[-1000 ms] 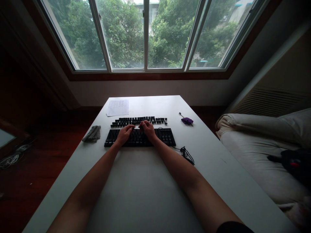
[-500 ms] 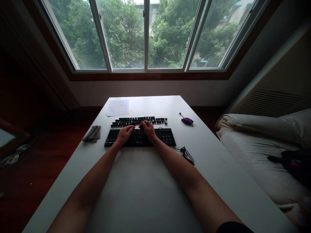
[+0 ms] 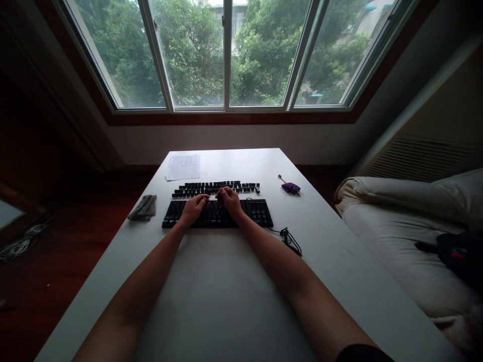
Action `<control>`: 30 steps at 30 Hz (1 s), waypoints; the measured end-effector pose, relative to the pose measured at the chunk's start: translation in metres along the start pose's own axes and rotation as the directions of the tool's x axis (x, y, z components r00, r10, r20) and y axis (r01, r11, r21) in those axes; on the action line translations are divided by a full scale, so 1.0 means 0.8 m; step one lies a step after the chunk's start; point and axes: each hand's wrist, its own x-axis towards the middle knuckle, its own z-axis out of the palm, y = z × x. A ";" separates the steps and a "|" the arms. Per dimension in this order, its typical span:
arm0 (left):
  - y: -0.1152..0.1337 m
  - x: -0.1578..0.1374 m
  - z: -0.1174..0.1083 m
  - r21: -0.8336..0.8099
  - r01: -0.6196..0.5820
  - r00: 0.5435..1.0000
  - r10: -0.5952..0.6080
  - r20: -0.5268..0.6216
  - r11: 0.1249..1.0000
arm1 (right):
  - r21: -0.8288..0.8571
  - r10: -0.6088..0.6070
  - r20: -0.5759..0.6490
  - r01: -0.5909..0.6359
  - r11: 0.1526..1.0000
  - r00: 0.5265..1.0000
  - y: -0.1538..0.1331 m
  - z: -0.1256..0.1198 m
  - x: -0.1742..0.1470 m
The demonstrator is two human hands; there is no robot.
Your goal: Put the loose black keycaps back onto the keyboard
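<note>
A black keyboard (image 3: 211, 219) lies on the white table in front of me. Behind it, loose black keycaps (image 3: 198, 190) stand in rows. My left hand (image 3: 193, 209) is over the keyboard's left half, its thumb and fingers closed in a pinch near the back edge. Just to the right, my right hand (image 3: 229, 202) is closed too, fingertips together and raised slightly above the keys. Whatever either hand pinches is too small and dark to make out. A short gap separates the fingertips of the two hands.
A grey cloth (image 3: 143, 208) lies left of the keyboard, with printed paper (image 3: 183, 167) farther back. To the right are a purple cloth item (image 3: 291, 188) beside a thin brush-like stick and a coiled black cable (image 3: 290, 239). A pale sofa (image 3: 381, 241) borders the table (image 3: 226, 301).
Both hands stay almost where they were; the right fingers have shifted very slightly. The keyboard and keycaps look the same.
</note>
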 end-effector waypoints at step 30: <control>0.010 -0.007 0.005 0.053 -0.001 1.000 0.002 -0.008 0.999 | -0.025 -0.012 -0.003 0.012 1.000 1.000 -0.002 0.001 0.000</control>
